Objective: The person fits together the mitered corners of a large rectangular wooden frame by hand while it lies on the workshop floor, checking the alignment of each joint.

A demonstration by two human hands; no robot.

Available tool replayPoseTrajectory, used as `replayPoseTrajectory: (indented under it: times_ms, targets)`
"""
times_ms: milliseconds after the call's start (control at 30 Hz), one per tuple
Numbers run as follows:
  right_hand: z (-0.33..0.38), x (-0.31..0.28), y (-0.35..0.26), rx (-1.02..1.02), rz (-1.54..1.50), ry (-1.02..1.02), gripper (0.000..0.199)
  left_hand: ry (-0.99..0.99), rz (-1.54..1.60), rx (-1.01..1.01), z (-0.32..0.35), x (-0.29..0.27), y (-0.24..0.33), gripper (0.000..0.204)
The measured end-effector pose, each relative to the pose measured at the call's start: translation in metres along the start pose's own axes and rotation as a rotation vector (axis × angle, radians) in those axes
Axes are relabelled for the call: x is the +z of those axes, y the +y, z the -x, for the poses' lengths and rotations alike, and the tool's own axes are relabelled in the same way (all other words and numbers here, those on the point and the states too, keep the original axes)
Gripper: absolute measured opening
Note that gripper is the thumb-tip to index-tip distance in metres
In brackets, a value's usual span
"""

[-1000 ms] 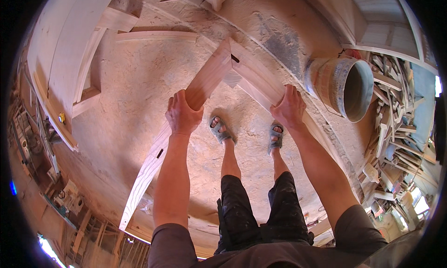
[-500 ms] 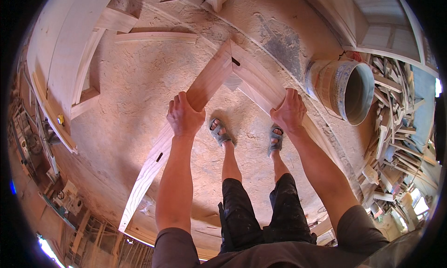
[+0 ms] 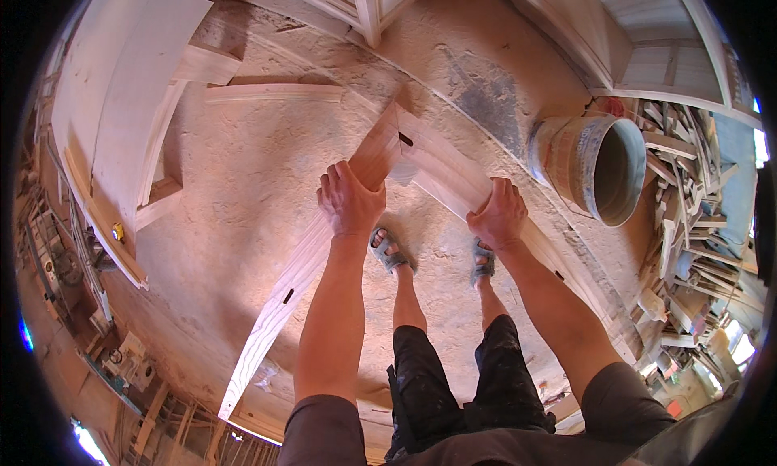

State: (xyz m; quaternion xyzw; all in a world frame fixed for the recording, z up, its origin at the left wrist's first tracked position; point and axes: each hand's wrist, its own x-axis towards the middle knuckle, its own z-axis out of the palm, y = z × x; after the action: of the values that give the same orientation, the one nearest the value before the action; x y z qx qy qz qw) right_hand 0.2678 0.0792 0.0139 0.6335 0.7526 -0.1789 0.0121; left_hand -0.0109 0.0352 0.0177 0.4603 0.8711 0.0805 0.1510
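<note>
Head view, and it's a two-handed hold! The frame [image 3: 437, 154] sits over the middle of the floor [image 3: 235, 195], its corner pointing toward the floor's far edge; whether it touches down, I can't tell. Left hand [image 3: 351, 200] grips the left board [image 3: 301, 265], right hand [image 3: 500, 215] grips the right board [image 3: 463, 182], thumbs inward. The step looks like steadying or shifting the frame, and any next move would call for both hands working evenly, lest it twist. Arms reach forward, nearly straight, backs of the hands up, feet [image 3: 395, 257] planted between the boards.
</note>
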Motion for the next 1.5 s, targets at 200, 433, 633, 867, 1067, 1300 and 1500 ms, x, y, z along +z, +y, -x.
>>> replayPoseTrajectory:
  times_ms: [200, 433, 633, 867, 1067, 1300, 1500]
  targets:
    - [-0.001, -0.002, -0.001, 0.026, 0.011, -0.057, 0.069, -0.061, -0.043, -0.023, -0.001, 0.006, -0.003, 0.066]
    - [-0.001, -0.002, 0.002, 0.015, 0.021, -0.07, 0.071, -0.005, -0.034, -0.016, 0.0, 0.008, 0.002, 0.064]
    - [-0.002, -0.003, 0.002, 0.008, 0.016, -0.068, 0.066, -0.032, -0.061, 0.021, -0.001, 0.01, -0.002, 0.065]
    - [0.002, -0.003, -0.003, -0.034, -0.012, 0.013, 0.062, -0.01, -0.131, 0.029, 0.0, 0.01, -0.003, 0.065]
    - [-0.001, -0.004, -0.003, -0.062, 0.012, 0.033, 0.054, 0.016, -0.099, 0.048, -0.001, 0.017, -0.005, 0.065]
    - [-0.002, -0.005, -0.005, -0.046, -0.014, 0.045, 0.058, 0.03, -0.14, 0.051, 0.003, 0.014, -0.003, 0.064]
    - [-0.001, -0.012, -0.005, 0.001, -0.013, 0.002, 0.061, -0.134, -0.132, 0.07, 0.006, 0.006, -0.007, 0.082]
